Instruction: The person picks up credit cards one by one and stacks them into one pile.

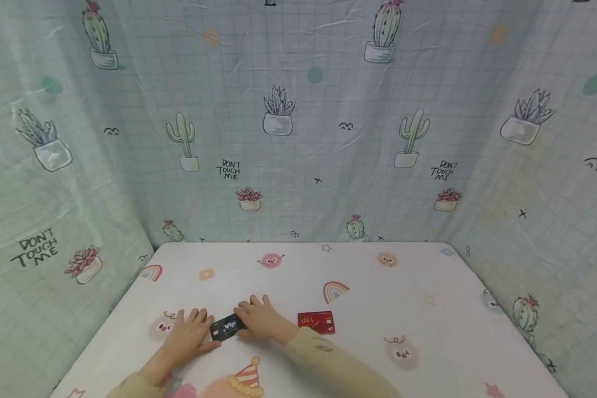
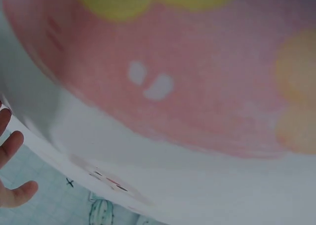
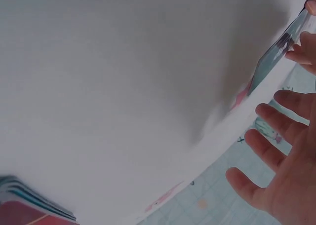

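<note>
A black bank-style card (image 1: 226,327) marked "Vip" sits between my two hands in the head view. My right hand (image 1: 258,320) holds its right end, with the thumb near the lower edge and the index finger near the upper one. The right wrist view shows the card (image 3: 276,55) at a slant, a fingertip touching its far end; some fingers spread apart beside it. My left hand (image 1: 189,334) rests at the card's left end, fingers spread, index finger and thumb near its corners. Only a few fingertips (image 2: 17,141) show in the left wrist view.
A red VIP card (image 1: 316,322) lies near my right forearm. The right wrist view shows it topping a small stack of cards (image 3: 34,212). The white cartoon-printed tabletop (image 1: 368,309) is bordered by cactus-printed curtains (image 1: 303,155) at the back and sides.
</note>
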Action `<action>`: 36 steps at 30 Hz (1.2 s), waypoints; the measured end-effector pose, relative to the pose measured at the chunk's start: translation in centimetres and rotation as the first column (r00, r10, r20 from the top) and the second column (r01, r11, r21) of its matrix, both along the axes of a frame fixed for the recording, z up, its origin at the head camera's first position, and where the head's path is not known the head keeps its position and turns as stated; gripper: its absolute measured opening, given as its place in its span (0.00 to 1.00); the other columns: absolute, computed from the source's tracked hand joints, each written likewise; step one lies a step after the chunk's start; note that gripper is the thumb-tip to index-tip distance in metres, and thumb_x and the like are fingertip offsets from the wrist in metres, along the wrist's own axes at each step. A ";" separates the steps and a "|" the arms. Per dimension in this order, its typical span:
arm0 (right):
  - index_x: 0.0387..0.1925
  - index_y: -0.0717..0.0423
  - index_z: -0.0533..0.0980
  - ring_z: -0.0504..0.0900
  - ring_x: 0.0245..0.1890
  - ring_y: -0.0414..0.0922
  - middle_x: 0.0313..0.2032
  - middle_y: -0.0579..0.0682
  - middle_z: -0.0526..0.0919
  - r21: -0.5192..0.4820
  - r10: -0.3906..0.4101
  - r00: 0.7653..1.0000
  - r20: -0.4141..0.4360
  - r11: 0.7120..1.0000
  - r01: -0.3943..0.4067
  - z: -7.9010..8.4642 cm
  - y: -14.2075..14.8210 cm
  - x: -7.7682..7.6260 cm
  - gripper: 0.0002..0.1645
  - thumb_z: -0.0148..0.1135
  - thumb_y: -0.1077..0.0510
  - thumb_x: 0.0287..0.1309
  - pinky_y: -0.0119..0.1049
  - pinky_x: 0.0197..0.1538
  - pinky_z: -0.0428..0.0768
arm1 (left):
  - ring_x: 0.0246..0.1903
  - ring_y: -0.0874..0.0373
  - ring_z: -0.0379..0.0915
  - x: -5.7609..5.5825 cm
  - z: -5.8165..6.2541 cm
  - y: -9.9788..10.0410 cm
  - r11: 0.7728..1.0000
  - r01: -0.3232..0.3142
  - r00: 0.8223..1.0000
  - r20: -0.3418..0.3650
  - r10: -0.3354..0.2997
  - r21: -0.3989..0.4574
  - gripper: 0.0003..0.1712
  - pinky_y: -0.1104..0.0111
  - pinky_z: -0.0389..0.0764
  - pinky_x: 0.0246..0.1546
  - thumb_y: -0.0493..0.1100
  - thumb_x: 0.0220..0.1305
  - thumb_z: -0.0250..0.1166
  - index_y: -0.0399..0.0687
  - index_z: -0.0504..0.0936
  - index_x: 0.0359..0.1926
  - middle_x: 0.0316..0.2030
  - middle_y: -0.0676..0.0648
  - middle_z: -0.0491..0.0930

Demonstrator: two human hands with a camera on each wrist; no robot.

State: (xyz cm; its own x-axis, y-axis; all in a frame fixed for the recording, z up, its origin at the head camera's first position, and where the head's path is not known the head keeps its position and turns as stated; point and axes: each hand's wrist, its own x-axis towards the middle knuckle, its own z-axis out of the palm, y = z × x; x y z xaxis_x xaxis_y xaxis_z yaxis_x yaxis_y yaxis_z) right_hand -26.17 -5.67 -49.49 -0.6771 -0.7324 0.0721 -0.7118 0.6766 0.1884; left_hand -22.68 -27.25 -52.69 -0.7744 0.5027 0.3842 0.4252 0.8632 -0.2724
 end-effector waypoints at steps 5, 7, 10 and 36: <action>0.59 0.39 0.62 0.65 0.50 0.38 0.53 0.37 0.70 0.034 -0.027 1.000 0.015 0.999 0.027 -0.4 -0.4 -0.5 0.37 0.47 0.29 0.50 0.44 0.56 0.67 | 0.34 0.51 0.66 -0.4 -0.4 0.2 0.999 -0.010 1.000 0.015 0.011 -0.049 0.36 0.49 0.67 0.37 0.73 0.46 0.53 0.44 0.73 0.34 0.32 0.45 0.69; 0.60 0.38 0.62 0.65 0.50 0.38 0.53 0.38 0.69 0.049 -0.038 0.999 0.015 0.998 0.037 -0.6 -0.6 -0.6 0.39 0.46 0.27 0.49 0.44 0.56 0.67 | 0.34 0.50 0.66 -0.4 -0.5 0.2 0.998 -0.001 1.000 -0.010 0.000 -0.068 0.36 0.49 0.67 0.37 0.73 0.47 0.51 0.43 0.72 0.34 0.32 0.44 0.69; 0.60 0.36 0.62 0.64 0.49 0.38 0.53 0.38 0.68 0.057 -0.049 0.999 -0.001 0.997 0.049 -0.9 -0.8 -0.7 0.40 0.46 0.26 0.46 0.43 0.55 0.67 | 0.33 0.50 0.66 -0.4 -0.6 0.2 0.997 0.023 0.998 -0.058 -0.027 -0.073 0.37 0.50 0.67 0.35 0.73 0.50 0.47 0.42 0.71 0.33 0.32 0.43 0.69; 0.53 0.35 0.64 0.65 0.46 0.38 0.51 0.38 0.68 0.076 -0.087 0.992 -0.092 0.993 0.094 -1.6 -1.5 0.1 0.37 0.43 0.23 0.42 0.40 0.51 0.69 | 0.33 0.50 0.61 0.3 -1.0 0.1 0.998 0.039 0.997 -0.061 -0.041 -0.041 0.34 0.51 0.67 0.35 0.72 0.54 0.44 0.44 0.68 0.36 0.31 0.45 0.64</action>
State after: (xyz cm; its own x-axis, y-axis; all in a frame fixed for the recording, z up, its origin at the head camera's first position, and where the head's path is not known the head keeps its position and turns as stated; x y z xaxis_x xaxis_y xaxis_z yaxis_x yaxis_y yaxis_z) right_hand -26.11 -7.18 -51.08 -0.7346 -0.6739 0.0786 -0.6261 0.7179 0.3042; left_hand -22.35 -27.10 -53.73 -0.7288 0.5485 0.4100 0.4404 0.8339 -0.3327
